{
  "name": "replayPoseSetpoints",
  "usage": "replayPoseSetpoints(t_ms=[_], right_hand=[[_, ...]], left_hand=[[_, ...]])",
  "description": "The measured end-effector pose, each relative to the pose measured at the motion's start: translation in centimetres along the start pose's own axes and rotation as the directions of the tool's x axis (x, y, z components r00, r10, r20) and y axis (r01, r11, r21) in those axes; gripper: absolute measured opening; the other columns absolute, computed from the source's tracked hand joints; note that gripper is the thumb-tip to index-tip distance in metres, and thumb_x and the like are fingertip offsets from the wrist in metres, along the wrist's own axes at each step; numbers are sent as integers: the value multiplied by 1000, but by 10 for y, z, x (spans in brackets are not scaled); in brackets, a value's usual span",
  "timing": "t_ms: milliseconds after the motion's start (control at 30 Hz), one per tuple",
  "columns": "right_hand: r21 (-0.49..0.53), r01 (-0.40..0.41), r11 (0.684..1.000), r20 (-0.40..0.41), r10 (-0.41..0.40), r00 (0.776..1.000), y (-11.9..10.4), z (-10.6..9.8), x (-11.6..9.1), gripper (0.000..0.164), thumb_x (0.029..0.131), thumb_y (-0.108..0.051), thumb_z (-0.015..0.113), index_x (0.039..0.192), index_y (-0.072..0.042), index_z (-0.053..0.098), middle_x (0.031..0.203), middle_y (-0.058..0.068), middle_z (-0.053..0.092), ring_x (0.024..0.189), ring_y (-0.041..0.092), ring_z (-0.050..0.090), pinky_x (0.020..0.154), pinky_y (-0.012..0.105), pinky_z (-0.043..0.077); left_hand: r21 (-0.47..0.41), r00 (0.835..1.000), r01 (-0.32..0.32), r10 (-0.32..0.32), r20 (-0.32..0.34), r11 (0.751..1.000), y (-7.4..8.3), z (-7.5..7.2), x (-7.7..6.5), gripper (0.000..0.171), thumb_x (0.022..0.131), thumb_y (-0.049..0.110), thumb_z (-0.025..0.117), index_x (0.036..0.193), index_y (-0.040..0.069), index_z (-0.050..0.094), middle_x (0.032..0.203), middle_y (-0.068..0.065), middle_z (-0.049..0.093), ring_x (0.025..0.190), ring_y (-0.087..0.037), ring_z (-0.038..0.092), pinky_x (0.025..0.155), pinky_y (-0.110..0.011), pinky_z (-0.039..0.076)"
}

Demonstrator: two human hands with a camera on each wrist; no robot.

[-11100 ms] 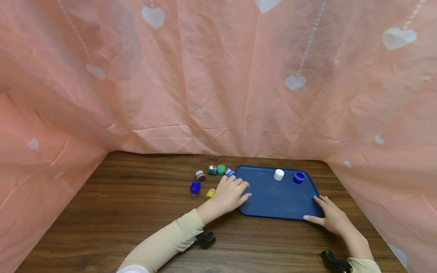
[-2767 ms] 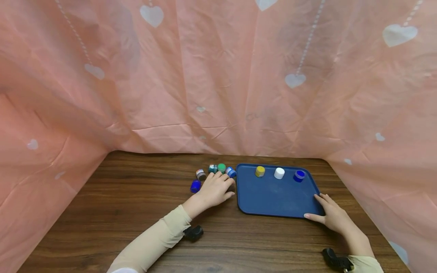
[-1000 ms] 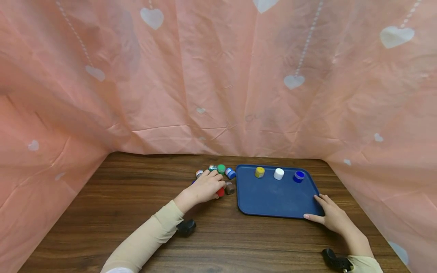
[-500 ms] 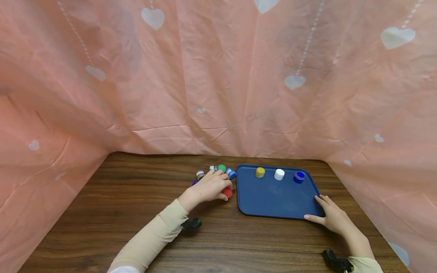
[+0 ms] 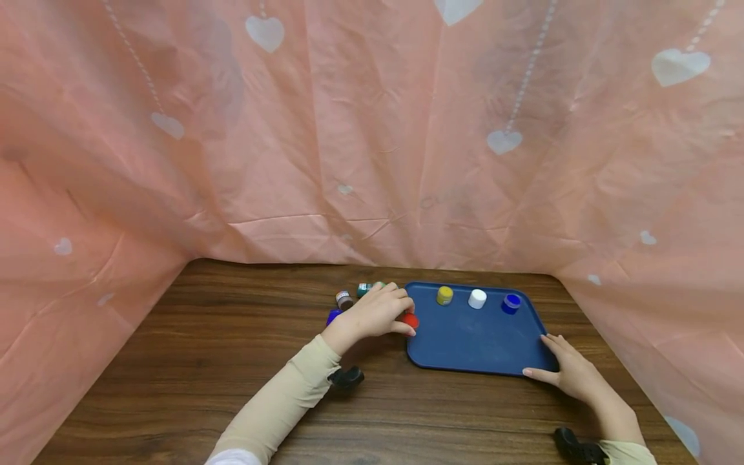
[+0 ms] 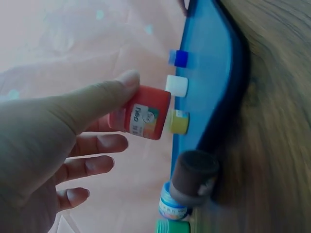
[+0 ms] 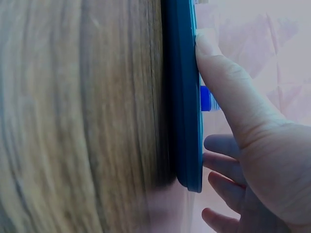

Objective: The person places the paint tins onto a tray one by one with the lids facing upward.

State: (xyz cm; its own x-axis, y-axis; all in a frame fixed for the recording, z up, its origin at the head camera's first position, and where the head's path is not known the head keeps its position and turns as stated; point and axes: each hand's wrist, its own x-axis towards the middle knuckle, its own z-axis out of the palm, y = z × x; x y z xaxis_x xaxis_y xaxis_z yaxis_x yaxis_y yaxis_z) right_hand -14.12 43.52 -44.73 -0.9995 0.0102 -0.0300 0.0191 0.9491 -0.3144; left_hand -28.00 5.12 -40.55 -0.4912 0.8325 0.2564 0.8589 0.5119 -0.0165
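My left hand pinches a small red paint jar between thumb and index finger, its other fingers loosely bent. In the head view the jar overlaps the left rim of the blue tray. Along the tray's far side stand a yellow paint jar, a white jar and a dark-blue jar. My right hand rests at the tray's near right corner, thumb at the front rim and fingers at the right side. The right wrist view shows that thumb on the rim.
Left of the tray lie more paint jars on the wooden table: a brown one, a dark-blue one, a teal one. The left wrist view adds a dark brown jar, a light-blue one and a green one.
The yellow jar came onto the tray between the two oldest frames. Lately my left hand has taken the red jar and carried it right, to the tray's left edge. The right hand stays put.
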Motion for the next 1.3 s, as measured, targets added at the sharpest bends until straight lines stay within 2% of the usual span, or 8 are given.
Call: replayPoseSetpoints(t_ms=[233, 433, 800, 1033, 1300], right_hand=[[53, 11, 999, -8, -10, 1000, 7, -4, -4, 100, 80, -51, 73, 142, 16, 33, 144, 46, 27, 134, 63, 20, 101, 73, 22], [26, -6, 1000, -20, 6, 1000, 16, -4, -8, 101, 80, -52, 73, 141, 18, 33, 142, 46, 29, 134, 62, 20, 100, 73, 23], [-21, 15, 1000, -39, -16, 999, 23, -4, -10, 98, 80, -52, 72, 140, 16, 37, 141, 43, 33, 134, 62, 21, 98, 75, 25], [-92, 10, 996, -48, -15, 999, 19, -5, -12, 97, 80, -56, 70, 139, 14, 40, 141, 41, 37, 133, 60, 25, 96, 75, 28], [-81, -3, 997, -36, 0, 999, 16, -3, -17, 98, 80, -57, 70, 140, 14, 39, 141, 42, 36, 134, 60, 25, 98, 74, 27]], left_hand=[[-51, 999, 14, -17, -48, 999, 9, -2, 20, 41, 82, 59, 66, 103, 24, 66, 100, 7, 65, 91, -12, 50, 76, -28, 34], [-64, 996, 37, -42, -79, 997, 19, -1, 36, 45, 80, 63, 67, 102, 25, 67, 98, 8, 64, 92, -11, 51, 77, -28, 35], [-107, 989, 76, -89, -122, 991, 39, 8, 64, 44, 78, 69, 66, 96, 29, 64, 94, 11, 63, 93, -9, 52, 77, -26, 35], [-132, 988, 98, -112, -102, 986, 56, 19, 79, 45, 78, 71, 64, 98, 30, 63, 96, 12, 63, 93, -7, 49, 78, -25, 36], [-124, 991, 87, -98, -91, 988, 75, 34, 95, 40, 79, 66, 67, 95, 30, 61, 86, 16, 55, 83, -6, 46, 72, -23, 34]])
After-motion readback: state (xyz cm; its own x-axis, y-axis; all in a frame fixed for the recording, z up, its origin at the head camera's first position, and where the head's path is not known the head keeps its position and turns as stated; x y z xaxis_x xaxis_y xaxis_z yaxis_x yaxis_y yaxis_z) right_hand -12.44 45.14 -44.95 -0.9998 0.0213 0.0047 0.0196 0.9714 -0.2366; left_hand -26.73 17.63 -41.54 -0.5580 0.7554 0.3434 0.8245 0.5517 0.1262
